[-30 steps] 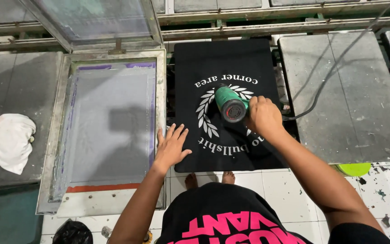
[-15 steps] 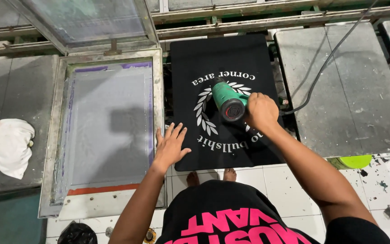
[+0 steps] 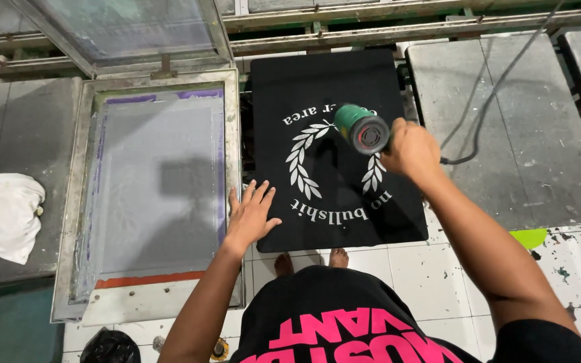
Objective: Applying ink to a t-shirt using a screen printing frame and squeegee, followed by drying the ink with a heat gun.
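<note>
item: your right hand, closed in a full grip around the handle of a green heat gun. the gun is held above the black fabric panel, its round nozzle tilted up toward the camera, over the top of the white wreath print. a dark cable runs from the gun across the grey platen on the right and up out of view.

item: your left hand, open and flat, fingers spread wide, holding nothing. it rests at the lower left edge of the black panel, fingertips pointing toward the gap between panel and screen frame.

item: black fabric panel, flat on its platen in the middle of the bench, white lettering curved above and below the wreath.

item: screen frame, just beside the panel on the left, metal border, pale mesh with purple edges and a strip of reddish tape along the near end.

item: second screen, raised and tilted, behind the first.

item: white rag, crumpled, far left on a grey platen, well apart from both hands.

item: white tiled floor, paint-spotted; your bare toes show below the panel.
</note>
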